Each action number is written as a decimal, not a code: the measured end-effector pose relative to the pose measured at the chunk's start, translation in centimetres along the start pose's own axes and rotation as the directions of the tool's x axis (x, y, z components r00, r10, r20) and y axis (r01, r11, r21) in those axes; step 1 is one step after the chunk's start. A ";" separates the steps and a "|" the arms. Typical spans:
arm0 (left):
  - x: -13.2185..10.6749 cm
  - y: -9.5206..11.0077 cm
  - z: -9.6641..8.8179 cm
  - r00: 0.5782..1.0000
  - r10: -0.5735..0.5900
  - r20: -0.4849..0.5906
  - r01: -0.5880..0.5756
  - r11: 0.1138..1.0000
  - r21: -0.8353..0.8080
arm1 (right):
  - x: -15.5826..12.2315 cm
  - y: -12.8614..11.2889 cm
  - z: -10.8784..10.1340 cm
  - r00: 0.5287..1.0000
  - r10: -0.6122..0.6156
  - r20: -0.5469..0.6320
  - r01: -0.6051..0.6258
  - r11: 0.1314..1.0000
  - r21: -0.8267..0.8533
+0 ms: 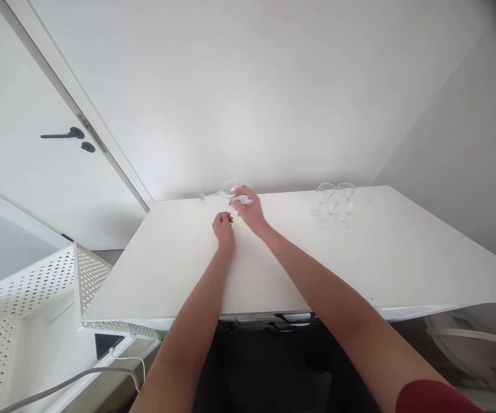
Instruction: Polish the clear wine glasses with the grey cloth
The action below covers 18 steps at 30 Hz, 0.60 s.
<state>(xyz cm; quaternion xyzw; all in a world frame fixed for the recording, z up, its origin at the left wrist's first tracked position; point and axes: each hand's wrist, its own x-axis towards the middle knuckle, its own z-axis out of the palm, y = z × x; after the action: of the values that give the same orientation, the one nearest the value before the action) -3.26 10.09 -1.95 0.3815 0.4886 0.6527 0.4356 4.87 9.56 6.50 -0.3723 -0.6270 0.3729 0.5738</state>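
Note:
My right hand (248, 206) is raised near the back edge of the white table, its fingers closed around a clear glass (227, 188). That glass is blurred and tilted on its side, with a thin part reaching left like a stem. Something small and white (243, 199) shows in the same hand; its kind is unclear. Just below and to the left, my left hand (223, 225) rests on the tabletop with curled fingers and nothing visible in them. Several clear stemmed glasses (336, 201) stand grouped on the right side of the table, apart from both hands.
The white table (153, 269) meets a plain wall at its back. Left of it are a door with a black handle (62, 134) and a white perforated shelf unit (45, 281). A grey cable (80, 376) crosses at lower left; a pale chair (472, 338) is at lower right.

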 end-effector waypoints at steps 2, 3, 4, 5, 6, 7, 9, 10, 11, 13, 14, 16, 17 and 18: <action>-0.3 0.0 0.4 0.994 0.065 -0.087 -0.067 0.998 -0.018 | -1.0 1.0 -3.9 0.994 0.088 -0.065 -0.082 0.993 0.086; -0.4 0.1 0.6 0.995 0.070 -0.077 -0.074 0.996 -0.047 | -1.7 1.6 -5.5 0.988 0.130 -0.088 -0.120 0.986 0.115; -0.5 0.2 0.7 0.997 0.062 -0.036 -0.065 0.993 -0.096 | -2.5 2.2 -6.7 0.980 0.177 -0.092 -0.163 0.976 0.145; -0.6 0.4 0.9 0.999 0.039 0.030 -0.034 0.987 -0.157 | -3.1 2.9 -7.6 0.973 0.211 -0.090 -0.192 0.965 0.179; -0.7 0.6 1.0 0.995 0.013 0.101 0.009 0.976 -0.219 | -3.7 3.4 -8.2 0.970 0.226 -0.083 -0.205 0.956 0.212; -0.9 0.9 1.1 0.984 -0.007 0.176 0.055 0.961 -0.272 | -4.1 4.0 -8.5 0.971 0.228 -0.070 -0.205 0.948 0.242; -1.2 1.4 1.1 0.946 -0.007 0.323 0.124 0.931 -0.344 | -4.3 4.8 -8.5 0.978 0.202 -0.054 -0.178 0.938 0.298; -1.4 1.7 1.2 0.923 0.011 0.385 0.140 0.921 -0.363 | -4.3 5.2 -8.3 0.980 0.189 -0.055 -0.162 0.933 0.323; -1.5 1.9 1.2 0.903 0.038 0.429 0.138 0.919 -0.370 | -4.2 5.4 -8.1 0.982 0.181 -0.062 -0.149 0.928 0.342; -1.9 2.2 1.4 0.883 0.099 0.458 0.078 0.933 -0.352 | -4.0 5.8 -7.7 0.983 0.172 -0.067 -0.139 0.929 0.344; -2.0 2.2 1.4 0.885 0.125 0.448 0.036 0.942 -0.334 | -4.0 5.9 -7.5 0.986 0.160 -0.054 -0.135 0.937 0.321; -2.1 2.1 1.5 0.905 0.152 0.396 -0.026 0.952 -0.306 | -4.2 6.0 -7.2 0.994 0.109 0.023 -0.111 0.965 0.236; -2.1 2.0 1.5 0.919 0.150 0.364 -0.034 0.951 -0.306 | -4.4 5.9 -7.1 0.994 0.079 0.073 -0.092 0.977 0.190; -2.0 1.9 1.4 0.933 0.137 0.334 -0.026 0.949 -0.315 | -4.5 5.9 -7.0 0.991 0.056 0.123 -0.074 0.985 0.153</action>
<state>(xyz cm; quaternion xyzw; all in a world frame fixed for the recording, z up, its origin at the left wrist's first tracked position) -1.63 8.33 0.10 0.4402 0.2798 0.6592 0.5416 12.37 8.40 -0.29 -0.3233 -0.6159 0.4613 0.5508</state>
